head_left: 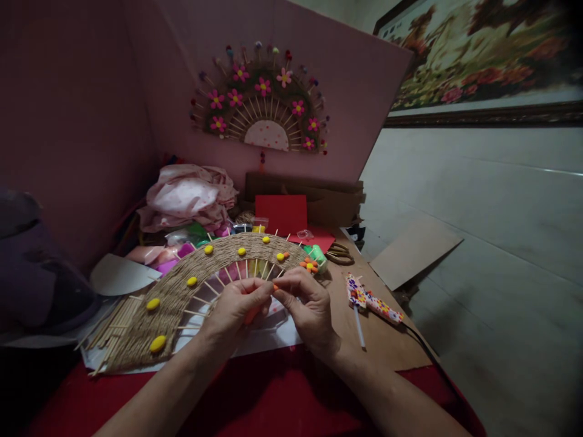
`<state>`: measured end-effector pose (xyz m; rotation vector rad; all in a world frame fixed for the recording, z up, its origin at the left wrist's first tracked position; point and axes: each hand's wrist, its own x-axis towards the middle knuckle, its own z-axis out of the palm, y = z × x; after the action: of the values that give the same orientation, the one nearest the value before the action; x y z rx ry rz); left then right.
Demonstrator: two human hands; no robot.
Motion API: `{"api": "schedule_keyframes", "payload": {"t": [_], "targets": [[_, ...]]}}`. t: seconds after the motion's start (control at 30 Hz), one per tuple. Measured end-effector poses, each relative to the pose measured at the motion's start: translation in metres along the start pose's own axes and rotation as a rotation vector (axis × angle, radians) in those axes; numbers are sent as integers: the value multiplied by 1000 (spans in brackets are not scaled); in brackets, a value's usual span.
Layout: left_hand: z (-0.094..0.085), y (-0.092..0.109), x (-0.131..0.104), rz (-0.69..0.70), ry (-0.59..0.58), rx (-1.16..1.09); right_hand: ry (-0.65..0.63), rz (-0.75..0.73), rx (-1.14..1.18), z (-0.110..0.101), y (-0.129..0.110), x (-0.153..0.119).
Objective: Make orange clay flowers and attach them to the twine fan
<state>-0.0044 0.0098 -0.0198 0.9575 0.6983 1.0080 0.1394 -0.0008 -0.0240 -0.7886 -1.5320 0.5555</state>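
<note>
My left hand [237,303] and my right hand [312,306] meet fingertip to fingertip over the near side of a fan-shaped frame. Both pinch a small orange piece of clay [276,287] between thumb and fingers. More orange clay [252,315] shows under the left fingers, partly hidden. The frame is an arch of woven twine [170,293] on thin wooden sticks, lying flat. Several yellow ovals, such as this yellow clay dot [158,344], are spaced along it. At its right end sits an orange-petalled flower [309,265]; one orange petal [286,255] touches the neighbouring dot.
Right of my hands, a flower-patterned glue gun [371,301] lies on cardboard [387,349], its cord trailing right. Scissors [340,255], red paper [281,212] and pink cloth [186,194] lie behind. A flowered fan [268,103] hangs on the pink board. Loose sticks [112,328] lie left.
</note>
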Motion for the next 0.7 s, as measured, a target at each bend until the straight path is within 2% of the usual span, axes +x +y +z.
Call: {"api": "schedule_keyframes", "payload": {"t": [0.53, 0.7], "targets": [[1, 2, -2, -9, -2, -65, 3, 21, -6, 0, 4, -2], [1, 2, -1, 0, 3, 30, 11, -9, -33, 0, -1, 1]]}}
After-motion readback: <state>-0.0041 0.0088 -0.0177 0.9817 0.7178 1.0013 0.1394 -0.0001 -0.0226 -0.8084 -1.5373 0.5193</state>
